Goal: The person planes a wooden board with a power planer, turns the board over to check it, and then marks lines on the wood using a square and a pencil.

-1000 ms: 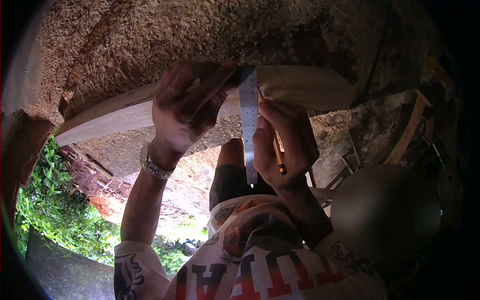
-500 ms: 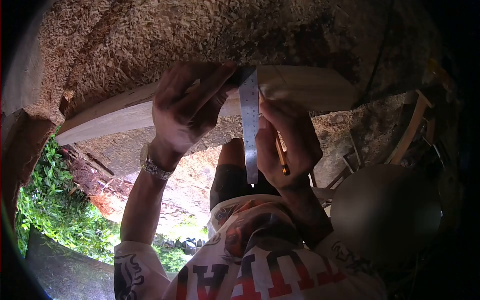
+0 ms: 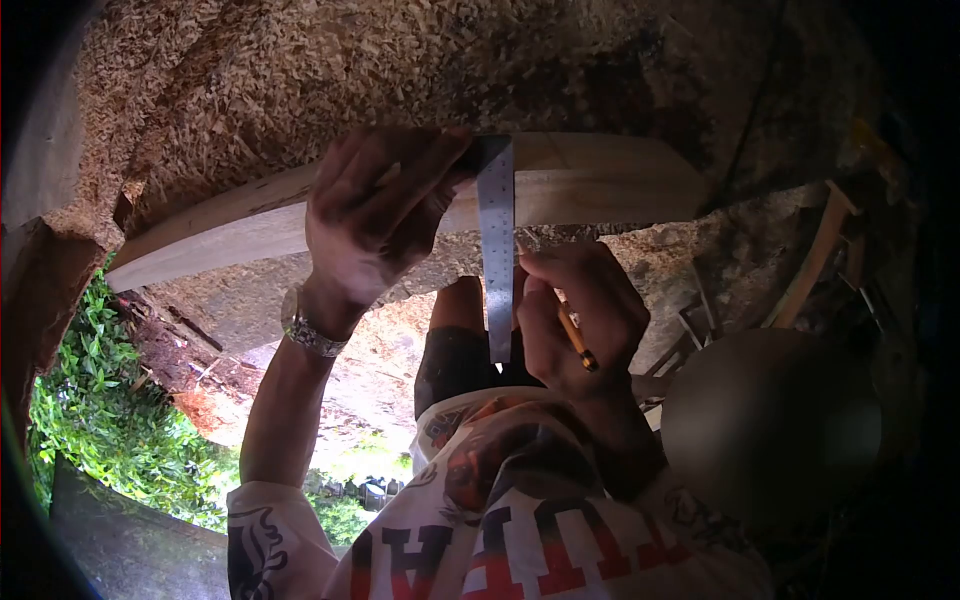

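A long, curved wooden piece (image 3: 600,190) spans the view in front of me. My left hand (image 3: 375,215), with a watch on its wrist, is closed over the wood's upper edge and holds the dark stock of a try square. The square's metal ruled blade (image 3: 497,240) lies across the wood's near face and sticks out towards my body. In my right hand (image 3: 585,305) is a yellow pencil (image 3: 572,328), pinched between the fingers. Its tip is just right of the blade, below the wood's lower edge and apart from it.
Wood shavings (image 3: 250,90) cover the surface beyond the piece. A blurred rounded grey object (image 3: 770,430) stands at the lower right, with wooden parts (image 3: 815,260) behind it. Green plants (image 3: 120,420) grow at the lower left.
My right hand has drawn the pencil back along the blade, off the wood and towards my body. My left hand and the try square have stayed almost still.
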The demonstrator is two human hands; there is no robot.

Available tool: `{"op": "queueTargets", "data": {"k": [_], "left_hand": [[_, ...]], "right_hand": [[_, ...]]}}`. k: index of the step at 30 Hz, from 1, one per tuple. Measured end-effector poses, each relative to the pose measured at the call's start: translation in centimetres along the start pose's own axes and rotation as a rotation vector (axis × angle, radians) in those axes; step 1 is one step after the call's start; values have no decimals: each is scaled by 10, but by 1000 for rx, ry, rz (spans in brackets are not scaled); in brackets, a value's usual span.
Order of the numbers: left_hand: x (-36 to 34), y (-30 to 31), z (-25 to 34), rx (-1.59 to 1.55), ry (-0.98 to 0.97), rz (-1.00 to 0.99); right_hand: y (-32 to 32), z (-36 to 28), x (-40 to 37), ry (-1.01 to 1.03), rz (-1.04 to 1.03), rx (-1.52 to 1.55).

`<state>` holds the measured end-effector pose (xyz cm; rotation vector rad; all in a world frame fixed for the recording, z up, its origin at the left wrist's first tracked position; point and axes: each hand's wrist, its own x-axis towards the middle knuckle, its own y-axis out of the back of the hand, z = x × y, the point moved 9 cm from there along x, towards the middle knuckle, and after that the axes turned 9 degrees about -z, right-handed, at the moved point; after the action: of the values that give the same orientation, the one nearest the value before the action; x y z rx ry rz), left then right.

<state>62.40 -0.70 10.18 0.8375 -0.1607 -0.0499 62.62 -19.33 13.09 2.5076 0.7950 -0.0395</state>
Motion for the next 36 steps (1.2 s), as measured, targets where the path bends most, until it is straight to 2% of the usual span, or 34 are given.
{"op": "queueTargets", "data": {"k": [5, 6, 9, 10, 13, 14, 17, 18, 21, 25, 29, 30, 33, 34, 36], "left_hand": [[1, 0, 1, -28, 34, -45], [1, 0, 0, -31, 28, -39], [0, 0, -1, -30, 26, -37], [0, 0, -1, -30, 27, -39], [2, -1, 1, -54, 25, -46], [2, -1, 0, -60, 23, -49], [1, 1, -1, -68, 30, -52], [1, 1, -1, -71, 29, -49], [1, 2, -1, -67, 21, -43], [3, 4, 3, -49, 6, -43], [5, 6, 4, -66, 18, -37], [6, 5, 4, -82, 21, -35], [3, 4, -1, -95, 16, -16], [2, 4, -3, -94, 16, -8], [2, 4, -4, -65, -1, -31]], "right_hand": [[2, 1, 20, -16, 107, -49], [0, -2, 24, 84, 84, -85], [-2, 1, 12, 87, 39, -47], [-2, 4, 4, -16, 8, 35], [0, 0, -4, -22, -48, -3], [4, -1, -3, -101, -25, 50], [8, -4, 18, 21, 87, -67], [3, 0, 22, -27, 57, -40], [0, 0, 17, 50, 41, -70], [-2, 5, -10, -64, -131, -46], [16, -1, 9, -11, 67, -59], [10, 5, 14, -53, 40, -44], [0, 3, 20, 4, 20, -23], [1, -1, 19, 23, -12, -101], [0, 2, 3, -44, -88, -88]]}}
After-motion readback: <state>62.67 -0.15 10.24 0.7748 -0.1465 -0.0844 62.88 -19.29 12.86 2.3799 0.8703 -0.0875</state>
